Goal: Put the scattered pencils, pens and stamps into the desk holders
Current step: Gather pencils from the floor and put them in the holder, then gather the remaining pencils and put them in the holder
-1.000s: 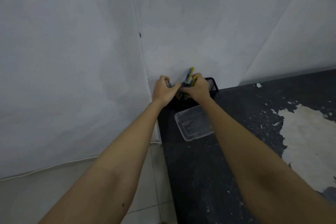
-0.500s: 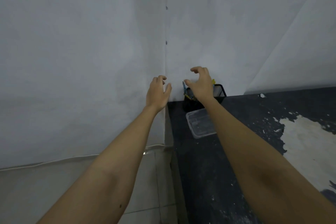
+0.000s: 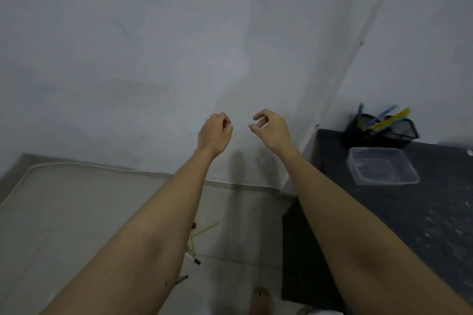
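Note:
A black mesh desk holder [image 3: 384, 137] stands at the table's far left corner with blue and yellow pens [image 3: 384, 120] sticking out of it. In front of it lies a clear plastic container [image 3: 399, 161]. My left hand [image 3: 214, 133] and my right hand [image 3: 271, 127] hang in the air left of the table, in front of the wall. Both have loosely curled fingers and hold nothing. On the floor below my left forearm lie a thin green-yellow pencil [image 3: 205, 230] and a couple of dark-tipped pens [image 3: 193, 258].
The dark table [image 3: 422, 225] with flaking white patches fills the right side. Its left edge drops to a tiled floor [image 3: 238, 250]. A pale mattress [image 3: 64, 207] lies at the left against the white wall. A bare foot [image 3: 261, 299] shows at the bottom.
Both hands let go of the pens in the holder and pulled away to the left. The view swung left and down, so the floor and the pens on it now show.

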